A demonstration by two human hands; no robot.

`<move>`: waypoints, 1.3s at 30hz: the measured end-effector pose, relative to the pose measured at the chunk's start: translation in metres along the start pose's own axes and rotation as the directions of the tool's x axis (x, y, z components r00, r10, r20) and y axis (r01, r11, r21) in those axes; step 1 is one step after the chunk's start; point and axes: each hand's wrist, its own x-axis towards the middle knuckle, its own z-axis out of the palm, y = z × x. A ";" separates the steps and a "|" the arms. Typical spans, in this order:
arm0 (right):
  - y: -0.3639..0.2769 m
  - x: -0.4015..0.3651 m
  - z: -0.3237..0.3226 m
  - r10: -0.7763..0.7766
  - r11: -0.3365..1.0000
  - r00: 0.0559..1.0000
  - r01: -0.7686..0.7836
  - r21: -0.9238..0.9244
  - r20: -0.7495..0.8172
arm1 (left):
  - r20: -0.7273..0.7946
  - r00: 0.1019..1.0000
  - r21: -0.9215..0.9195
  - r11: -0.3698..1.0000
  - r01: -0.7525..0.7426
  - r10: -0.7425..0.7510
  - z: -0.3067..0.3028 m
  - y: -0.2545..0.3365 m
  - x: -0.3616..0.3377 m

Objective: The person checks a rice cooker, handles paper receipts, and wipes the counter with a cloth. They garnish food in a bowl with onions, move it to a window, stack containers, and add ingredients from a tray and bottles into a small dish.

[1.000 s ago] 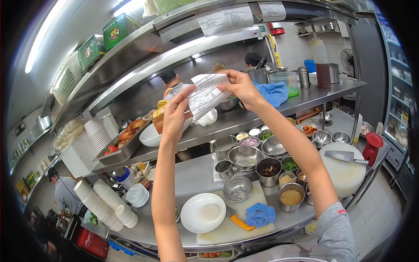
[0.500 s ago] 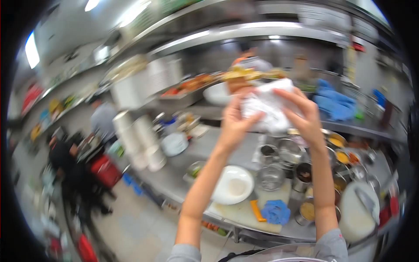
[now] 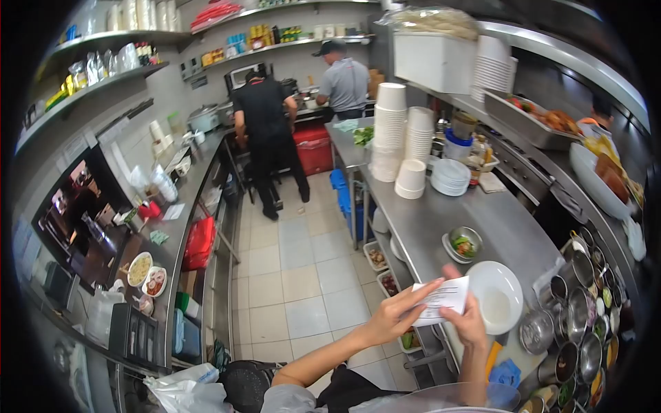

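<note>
A white paper slip with printed lines, like an order ticket (image 3: 446,297), is held between both my hands over the edge of the steel counter. My left hand (image 3: 398,311) pinches its left side with the fingers stretched along it. My right hand (image 3: 469,322) grips the right edge, thumb on the front. Just right of them sits a wide white plate (image 3: 513,286) with something pale in its middle. Behind the hands stands a small metal bowl of green and orange food (image 3: 465,242). An orange handle (image 3: 492,359) and a blue cloth (image 3: 507,373) lie near my right forearm.
Metal containers (image 3: 537,329) of ingredients crowd the right. Stacked white tubs (image 3: 390,131) and plates (image 3: 452,177) stand farther along the counter. Two people (image 3: 265,131) work at the back, beyond a tiled aisle (image 3: 296,275). Takeaway bowls (image 3: 140,270) sit on the left counter.
My view has swung left toward the aisle. My hands, raised near the upper shelf with a blurred, crumpled-looking white thing, are now lower, holding the flat printed slip.
</note>
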 end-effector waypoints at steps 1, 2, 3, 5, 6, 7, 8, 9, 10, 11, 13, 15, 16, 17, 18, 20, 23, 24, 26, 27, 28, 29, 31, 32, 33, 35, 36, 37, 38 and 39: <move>0.028 0.010 -0.001 0.171 0.985 0.983 -0.171 -0.002 0.068 | -0.013 0.999 0.029 0.998 0.047 -0.047 -0.015 -0.011 -0.011; 0.046 0.023 0.013 0.173 0.984 0.980 -0.168 -0.055 0.098 | -0.063 0.994 0.152 0.986 -0.074 0.084 -0.030 -0.030 -0.019; 0.061 0.037 0.032 0.175 0.981 0.976 -0.162 -0.109 0.126 | -0.167 0.984 0.144 0.989 -0.037 0.061 -0.044 -0.050 -0.030; 0.085 0.068 0.068 0.347 0.931 0.924 -0.320 -0.176 0.157 | -0.353 0.936 0.120 0.992 0.038 0.007 -0.077 -0.081 -0.058; 0.092 0.085 0.093 0.336 0.925 0.922 -0.285 -0.252 0.191 | -0.426 0.895 -0.028 0.991 0.134 -0.133 -0.096 -0.089 -0.068; 0.115 0.100 0.110 0.239 0.964 0.923 -0.189 -0.186 0.301 | -0.476 0.836 -0.180 0.961 0.211 -0.273 -0.119 -0.096 -0.074; 0.129 0.118 0.133 0.128 0.987 0.915 -0.078 -0.143 0.383 | -0.502 0.762 -0.332 0.904 0.268 -0.410 -0.142 -0.103 -0.080; 0.142 0.137 0.156 0.010 0.995 0.889 0.035 -0.090 0.458 | -0.444 0.771 -0.385 0.874 0.295 -0.456 -0.169 -0.110 -0.087; 0.155 0.155 0.176 -0.005 0.996 0.869 0.050 -0.078 0.495 | -0.385 0.780 -0.433 0.843 0.320 -0.494 -0.197 -0.117 -0.094; 0.169 0.170 0.194 -0.014 0.996 0.847 0.058 -0.066 0.531 | -0.324 0.782 -0.481 0.804 0.348 -0.532 -0.222 -0.123 -0.101; 0.188 0.195 0.217 -0.023 0.992 0.832 0.086 -0.088 0.555 | -0.298 0.764 -0.491 0.778 0.392 -0.573 -0.260 -0.129 -0.099; 0.204 0.231 0.242 -0.046 0.981 0.820 0.145 -0.130 0.571 | -0.319 0.767 -0.347 0.822 0.452 -0.557 -0.296 -0.143 -0.098; 0.216 0.246 0.250 -0.014 0.989 0.830 0.092 -0.113 0.558 | -0.399 0.749 -0.324 0.845 0.425 -0.530 -0.305 -0.155 -0.097; 0.222 0.265 0.259 -0.102 0.971 0.823 0.204 -0.123 0.558 | -0.393 0.793 -0.181 0.884 0.430 -0.466 -0.320 -0.168 -0.095; 0.223 0.283 0.267 -0.062 0.969 0.834 0.183 -0.168 0.549 | -0.380 0.828 -0.031 0.900 0.435 -0.413 -0.334 -0.179 -0.091; 0.237 0.309 0.285 -0.020 0.972 0.897 0.121 -0.202 0.441 | -0.423 0.743 -0.122 0.845 0.520 -0.518 -0.352 -0.206 -0.078; 0.283 0.353 0.298 -0.111 0.993 0.935 0.113 0.016 0.336 | -0.519 0.783 0.097 0.886 0.452 -0.343 -0.386 -0.252 -0.046; 0.299 0.371 0.302 -0.142 0.988 0.935 0.113 0.104 0.326 | -0.542 0.796 0.190 0.882 0.430 -0.271 -0.398 -0.270 -0.036; 0.319 0.414 0.312 -0.167 0.979 0.928 0.115 0.169 0.333 | -0.584 0.799 0.351 0.844 0.406 -0.142 -0.423 -0.301 -0.021; 0.324 0.438 0.322 -0.169 0.977 0.923 0.111 0.181 0.347 | -0.603 0.794 0.425 0.813 0.398 -0.074 -0.441 -0.314 -0.011; 0.327 0.462 0.334 -0.137 0.981 0.918 0.072 0.183 0.371 | -0.613 0.790 0.497 0.777 0.385 0.000 -0.457 -0.326 0.000; 0.328 0.489 0.345 -0.112 0.982 0.911 0.041 0.183 0.397 | -0.644 0.765 0.489 0.759 0.429 -0.017 -0.471 -0.338 0.010; 0.330 0.543 0.369 -0.119 0.982 0.858 0.027 0.186 0.500 | -0.697 0.716 0.485 0.709 0.513 -0.042 -0.511 -0.359 0.024; 0.335 0.565 0.382 -0.118 0.981 0.828 0.014 0.191 0.548 | -0.704 0.707 0.471 0.702 0.534 -0.065 -0.530 -0.367 0.030; 0.341 0.585 0.397 -0.102 0.972 0.804 -0.044 0.229 0.586 | -0.725 0.686 0.477 0.674 0.564 -0.061 -0.548 -0.376 0.031; 0.351 0.617 0.428 -0.077 0.944 0.760 -0.153 0.293 0.646 | -0.754 0.655 0.486 0.625 0.611 -0.053 -0.579 -0.396 0.032; 0.347 0.626 0.452 -0.040 0.952 0.752 -0.171 0.253 0.658 | -0.814 0.577 0.432 0.592 0.680 -0.068 -0.590 -0.397 0.031; 0.353 0.638 0.468 -0.014 0.941 0.686 -0.237 0.242 0.727 | -0.856 0.511 0.385 0.563 0.732 -0.079 -0.603 -0.393 0.025; 0.361 0.645 0.485 -0.003 0.919 0.615 -0.309 0.245 0.789 | -0.882 0.464 0.353 0.536 0.767 -0.084 -0.621 -0.392 0.019; 0.374 0.653 0.502 -0.082 0.900 0.528 -0.324 0.291 0.845 | -0.900 0.435 0.354 0.523 0.776 -0.037 -0.633 -0.396 0.007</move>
